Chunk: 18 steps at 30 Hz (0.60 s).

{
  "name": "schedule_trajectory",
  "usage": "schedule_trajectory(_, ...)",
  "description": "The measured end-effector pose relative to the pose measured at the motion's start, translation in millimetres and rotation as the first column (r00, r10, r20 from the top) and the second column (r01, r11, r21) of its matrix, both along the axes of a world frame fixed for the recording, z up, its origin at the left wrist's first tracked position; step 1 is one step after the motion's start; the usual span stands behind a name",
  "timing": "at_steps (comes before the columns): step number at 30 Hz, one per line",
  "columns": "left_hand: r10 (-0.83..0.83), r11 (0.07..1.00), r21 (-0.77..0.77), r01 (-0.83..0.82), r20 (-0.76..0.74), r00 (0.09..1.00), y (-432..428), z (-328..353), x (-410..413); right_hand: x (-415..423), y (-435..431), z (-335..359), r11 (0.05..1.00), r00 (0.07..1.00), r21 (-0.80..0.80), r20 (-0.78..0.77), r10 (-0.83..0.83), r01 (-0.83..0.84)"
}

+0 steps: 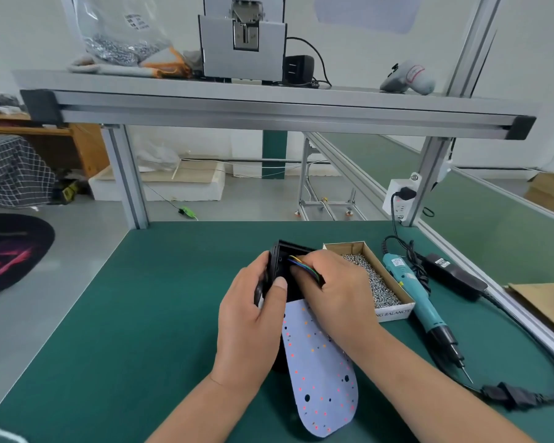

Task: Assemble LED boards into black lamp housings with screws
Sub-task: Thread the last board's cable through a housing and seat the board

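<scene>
Over mat (135, 314) | left grip (247, 324) clasps housing (278, 265) | right grip (333, 292) pinches wires (304, 265)

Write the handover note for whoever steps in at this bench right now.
Left hand: grips the black lamp housing by its left side, tilted up off the green mat.
Right hand: fingers curled over the coloured wires at the housing's opening.
LED board: sticks out below the hands, not seated.
Box of screws: right of the housing. The electric screwdriver lies beyond it, untouched.
Done: no screw visibly driven.
Left: tuck wires, seat board, drive screws.
</scene>
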<state>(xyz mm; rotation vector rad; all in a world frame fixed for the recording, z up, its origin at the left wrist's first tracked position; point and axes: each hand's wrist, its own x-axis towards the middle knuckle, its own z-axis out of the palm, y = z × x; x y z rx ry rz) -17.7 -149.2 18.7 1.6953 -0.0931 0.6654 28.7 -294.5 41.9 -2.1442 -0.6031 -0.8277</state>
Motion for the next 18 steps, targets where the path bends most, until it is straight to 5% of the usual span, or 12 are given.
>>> schedule_trajectory(12,0.026,0.999,0.038,-0.025,-0.014,1.0,-1.1,3.1,1.4,2.1,-2.0,19.2,0.964,0.953,-0.24,-0.301,0.041,-0.117)
schedule_trajectory(18,-0.017,0.999,-0.031,0.015,-0.084,0.996,-4.5,9.1,3.7,5.0,-1.3,18.1,0.916,0.963,-0.384,-0.27,0.005,-0.113)
